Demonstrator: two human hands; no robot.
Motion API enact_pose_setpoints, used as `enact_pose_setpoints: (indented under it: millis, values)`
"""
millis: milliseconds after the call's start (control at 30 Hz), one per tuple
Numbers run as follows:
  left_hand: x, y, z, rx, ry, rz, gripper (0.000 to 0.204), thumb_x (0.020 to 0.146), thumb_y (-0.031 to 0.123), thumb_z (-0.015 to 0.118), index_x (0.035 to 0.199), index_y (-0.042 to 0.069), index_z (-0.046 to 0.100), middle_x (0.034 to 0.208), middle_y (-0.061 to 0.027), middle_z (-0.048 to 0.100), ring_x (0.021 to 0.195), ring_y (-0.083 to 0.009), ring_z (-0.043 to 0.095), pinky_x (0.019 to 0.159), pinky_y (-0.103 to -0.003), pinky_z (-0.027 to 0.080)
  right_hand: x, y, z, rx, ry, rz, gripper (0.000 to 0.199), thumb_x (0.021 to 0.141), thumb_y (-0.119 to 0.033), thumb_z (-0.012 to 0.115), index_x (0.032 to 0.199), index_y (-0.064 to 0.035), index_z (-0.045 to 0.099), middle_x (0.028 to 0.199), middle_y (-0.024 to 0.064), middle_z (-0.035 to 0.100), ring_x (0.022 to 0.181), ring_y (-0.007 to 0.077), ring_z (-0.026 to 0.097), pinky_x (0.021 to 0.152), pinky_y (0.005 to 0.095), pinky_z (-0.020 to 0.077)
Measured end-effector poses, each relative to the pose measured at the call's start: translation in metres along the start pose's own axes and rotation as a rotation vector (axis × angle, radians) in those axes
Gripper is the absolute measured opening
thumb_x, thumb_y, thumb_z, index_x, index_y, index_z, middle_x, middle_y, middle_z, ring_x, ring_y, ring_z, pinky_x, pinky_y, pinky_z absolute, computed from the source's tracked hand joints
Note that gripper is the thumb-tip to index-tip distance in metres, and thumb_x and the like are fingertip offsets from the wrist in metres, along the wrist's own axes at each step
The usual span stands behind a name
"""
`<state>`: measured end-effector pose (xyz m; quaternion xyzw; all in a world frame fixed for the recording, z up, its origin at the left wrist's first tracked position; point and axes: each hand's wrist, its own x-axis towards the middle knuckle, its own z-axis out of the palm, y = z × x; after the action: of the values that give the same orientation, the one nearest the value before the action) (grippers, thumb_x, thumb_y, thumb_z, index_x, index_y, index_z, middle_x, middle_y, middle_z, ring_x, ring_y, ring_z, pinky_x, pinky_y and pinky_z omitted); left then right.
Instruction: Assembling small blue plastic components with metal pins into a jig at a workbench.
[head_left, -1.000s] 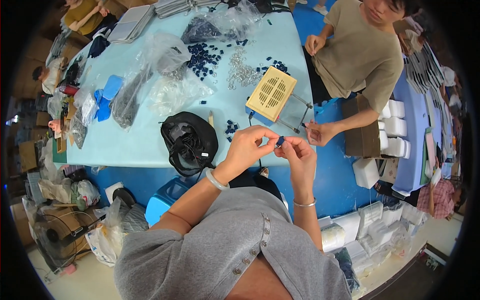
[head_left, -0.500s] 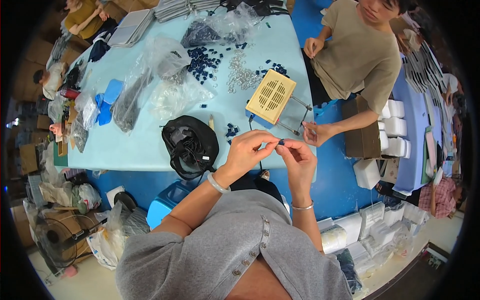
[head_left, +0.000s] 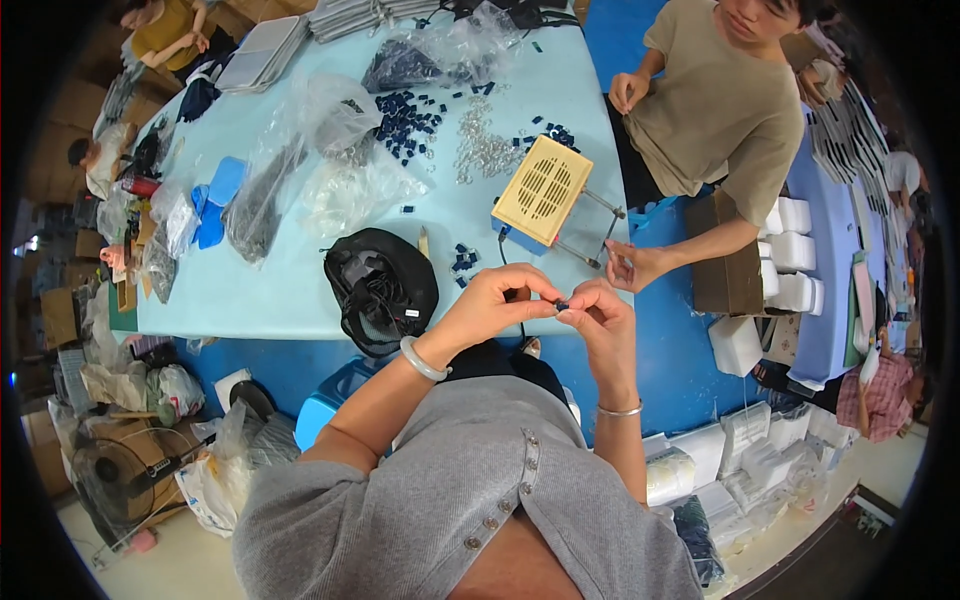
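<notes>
My left hand (head_left: 497,303) and my right hand (head_left: 602,318) meet in front of my body at the table's near edge. Between their fingertips they pinch one small dark blue piece (head_left: 562,305), too small to make out fully. Just left of my hands lie several similar dark blue pieces (head_left: 464,259). A black mesh bag (head_left: 378,290) with dark cords inside rests left of them. Beyond my hands stands a cream and blue box-shaped device (head_left: 541,192) with a slotted top and metal rods on its right side. A co-worker's hand (head_left: 637,267) is by those rods.
On the light blue table (head_left: 270,305) lie a heap of dark blue pieces (head_left: 408,125), metal rings (head_left: 482,140) and clear plastic bags (head_left: 340,195). A co-worker (head_left: 720,90) is at the right edge. A fan (head_left: 110,475) stands lower left, white foam blocks (head_left: 700,455) lower right.
Both hands have come slightly down toward my body, still pinching the small piece together. The piece now shows more between the fingertips. The co-worker's hand by the rods has barely moved.
</notes>
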<state>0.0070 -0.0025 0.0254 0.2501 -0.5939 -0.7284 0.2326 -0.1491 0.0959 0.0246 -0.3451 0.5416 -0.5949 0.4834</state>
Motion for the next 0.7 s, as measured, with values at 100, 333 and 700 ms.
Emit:
enact_pose_setpoints:
  millis: [100,333,700]
  values:
    - [-0.002,0.008,-0.004,0.121,-0.065,-0.09,0.006,0.078,0.002,0.065,0.084,0.002,0.064,0.086,-0.0013,0.057,0.073,-0.0089,0.051,0.064,-0.022,0.04,-0.003,-0.009,0.0,-0.011,-0.062,0.016,0.009,0.073,0.004,0.068,0.075,-0.0012,0.06,0.086,0.0023,0.05,0.074,0.0078,0.048,0.066,0.0196,0.0402]
    - [-0.007,0.008,0.0,0.088,-0.248,0.019,0.009,0.083,0.004,0.061,0.089,0.001,0.055,0.08,-0.0003,0.055,0.07,-0.0062,0.05,0.063,-0.019,0.042,-0.017,-0.004,0.013,0.102,-0.092,-0.001,0.009,0.077,-0.002,0.066,0.079,-0.0009,0.057,0.087,0.0034,0.05,0.072,0.01,0.05,0.065,0.0213,0.0423]
    - [-0.008,-0.012,0.013,-0.276,-0.054,-0.243,0.007,0.087,0.008,0.056,0.094,0.004,0.058,0.071,0.0075,0.05,0.056,-0.0004,0.033,0.048,-0.017,0.025,-0.019,0.012,0.015,0.455,0.07,0.169,0.011,0.082,-0.006,0.064,0.088,-0.0029,0.055,0.089,0.0027,0.055,0.08,0.0115,0.056,0.072,0.0234,0.049]
